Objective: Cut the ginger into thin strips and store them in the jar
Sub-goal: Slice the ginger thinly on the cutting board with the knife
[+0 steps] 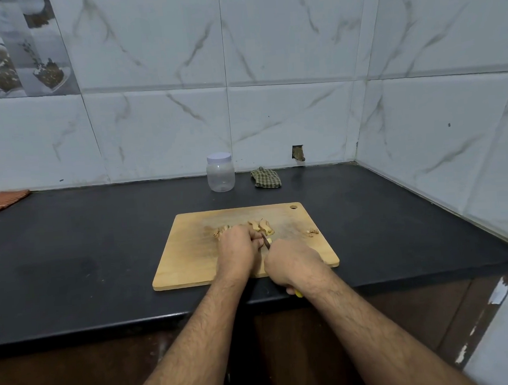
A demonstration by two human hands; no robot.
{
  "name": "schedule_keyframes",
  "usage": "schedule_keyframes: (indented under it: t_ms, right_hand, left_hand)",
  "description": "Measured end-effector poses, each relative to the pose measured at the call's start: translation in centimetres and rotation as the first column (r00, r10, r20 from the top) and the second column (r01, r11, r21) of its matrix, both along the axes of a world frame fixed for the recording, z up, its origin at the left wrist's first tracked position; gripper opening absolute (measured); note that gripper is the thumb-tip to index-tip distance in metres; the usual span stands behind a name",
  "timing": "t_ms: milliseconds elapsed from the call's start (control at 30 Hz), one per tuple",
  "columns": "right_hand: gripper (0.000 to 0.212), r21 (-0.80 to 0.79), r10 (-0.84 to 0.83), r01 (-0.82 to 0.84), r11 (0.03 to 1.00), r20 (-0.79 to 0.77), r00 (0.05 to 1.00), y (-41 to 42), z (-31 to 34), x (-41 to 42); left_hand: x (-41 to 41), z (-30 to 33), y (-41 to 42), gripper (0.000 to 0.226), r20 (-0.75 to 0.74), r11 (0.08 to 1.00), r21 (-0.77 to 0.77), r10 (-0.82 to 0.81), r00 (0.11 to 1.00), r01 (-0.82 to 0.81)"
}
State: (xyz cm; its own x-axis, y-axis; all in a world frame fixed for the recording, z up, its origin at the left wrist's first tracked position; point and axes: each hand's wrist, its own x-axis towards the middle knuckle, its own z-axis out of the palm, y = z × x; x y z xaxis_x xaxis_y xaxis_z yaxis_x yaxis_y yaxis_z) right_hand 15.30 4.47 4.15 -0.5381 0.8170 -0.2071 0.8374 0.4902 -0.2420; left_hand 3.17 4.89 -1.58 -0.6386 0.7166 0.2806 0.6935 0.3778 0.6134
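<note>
Nearest you, your right hand (293, 263) is wrapped around a knife (266, 242) at the near right part of the wooden cutting board (191, 257); the yellow handle end pokes out below your wrist, and the dark blade points away from you toward the ginger. Your left hand (238, 246) sits just to the left of the blade near the middle of the board, its fingers curled down over a piece of ginger (261, 226), pinning it against the wood. More ginger pieces lie just beyond your left knuckles, and a small separate heap of scraps (312, 232) rests toward the board's right edge. The board lies on a black countertop (85, 249). Beyond the board's far edge stands the clear plastic jar (220, 172) with its white lid on, close to the tiled wall. Just right of it lies a crumpled checked cloth (266, 178). Far to the board's left, against the wall, sits a folded orange cloth (0, 200).
</note>
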Motion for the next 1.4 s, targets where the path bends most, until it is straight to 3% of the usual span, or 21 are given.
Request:
schedule_keyframes:
  t_ms: [133,267,567,700,1400]
  right_hand:
    - [0.008,-0.026,0.012,-0.012,1.000,0.006,1.000,-0.3,0.3,0.5]
    - [0.019,-0.011,-0.001,0.001,1.000,0.040,0.999,-0.8,0.1,1.7]
    - [0.003,0.021,-0.034,0.035,0.999,-0.016,0.999,-1.0,-0.5,2.3]
    - [0.017,0.029,-0.027,0.029,0.999,-0.060,0.998,-0.6,-0.2,2.0]
    - [0.012,0.054,0.004,0.001,0.999,-0.087,0.996,-0.4,-0.6,1.2]
  left_hand:
    - [0.0,0.0,-0.1,0.013,0.014,1.000,0.004,-0.010,1.000,0.010]
    - [0.1,0.0,-0.2,0.014,0.041,0.999,0.030,-0.025,0.999,0.023]
    - [0.2,0.2,-0.3,0.009,0.067,0.998,0.065,0.000,0.998,-0.004]
    - [0.1,0.2,-0.3,0.010,0.049,0.999,0.043,-0.018,0.999,0.016]
    - [0.0,0.4,-0.4,0.014,0.034,0.999,0.003,-0.041,0.999,0.041]
